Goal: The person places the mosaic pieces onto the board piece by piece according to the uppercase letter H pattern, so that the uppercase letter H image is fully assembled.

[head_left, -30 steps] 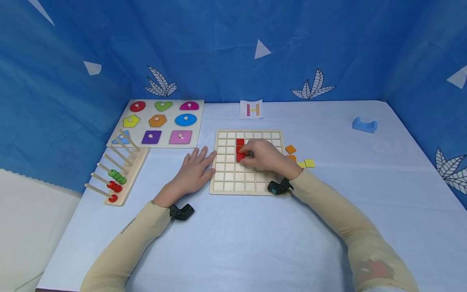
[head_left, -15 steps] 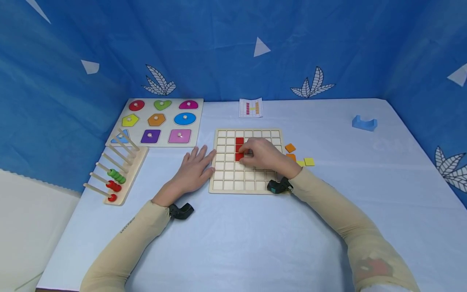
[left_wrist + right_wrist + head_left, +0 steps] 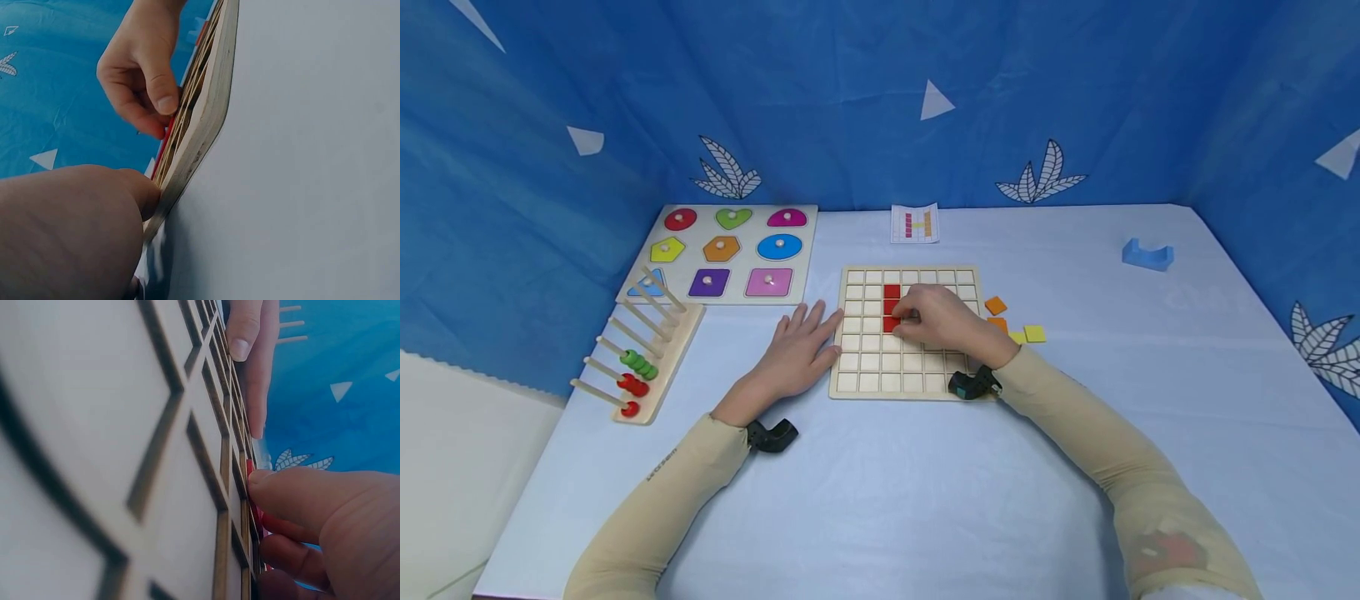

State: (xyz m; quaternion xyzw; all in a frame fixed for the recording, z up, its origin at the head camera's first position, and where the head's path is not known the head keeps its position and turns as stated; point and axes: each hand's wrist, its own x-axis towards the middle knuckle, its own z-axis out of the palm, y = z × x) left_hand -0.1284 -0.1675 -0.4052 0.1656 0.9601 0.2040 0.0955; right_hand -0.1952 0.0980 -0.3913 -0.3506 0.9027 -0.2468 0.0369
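Observation:
A wooden grid board (image 3: 871,382) lies flat on the white table. Red square tiles (image 3: 891,292) form a short column in its upper middle cells. My right hand (image 3: 943,317) bends over that column, thumb and index finger pinching the lowest visible red tile (image 3: 891,324) at its cell. In the right wrist view, the thumb covers much of the red tile (image 3: 250,467). My left hand (image 3: 797,350) lies flat with fingers spread, its fingertips and thumb touching the board's left edge. The left wrist view has the right hand (image 3: 144,69) above the board's side.
Orange tiles (image 3: 996,306) and yellow tiles (image 3: 1035,334) lie right of the board, partly behind my right wrist. A printed pattern card (image 3: 915,223) is at the back. Leftward are a shape puzzle (image 3: 740,250) and a bead-peg stand (image 3: 673,358). A blue cradle-shaped block (image 3: 1147,255) sits far right.

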